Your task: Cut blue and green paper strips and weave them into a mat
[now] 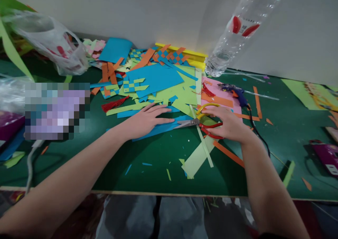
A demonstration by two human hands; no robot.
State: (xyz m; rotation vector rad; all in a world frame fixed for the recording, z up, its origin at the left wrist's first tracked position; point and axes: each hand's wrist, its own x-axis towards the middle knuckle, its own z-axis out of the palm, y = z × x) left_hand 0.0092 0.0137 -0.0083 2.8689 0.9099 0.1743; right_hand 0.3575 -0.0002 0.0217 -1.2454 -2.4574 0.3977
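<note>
My left hand (144,121) lies flat with fingers stretched over blue paper strips (148,133) near the middle of the table. In my right hand (229,123) is a pair of scissors (194,123) with one yellow and one red handle, its blades pointing left. The blade tips reach the blue paper beside my left fingertips. Under and beyond my hands, a large blue sheet (155,77) overlaps light green paper (185,95). A green-and-blue woven piece (134,85) lies on the pile, and a red tassel (114,104) sits left of it.
A clear plastic bottle (232,38) stands by the wall. A blue glue gun (240,95) with a black cord rests at right. On the left are a plastic bag (60,49) and a blurred-out phone (56,110) with a cable. Paper scraps litter the green table (105,172).
</note>
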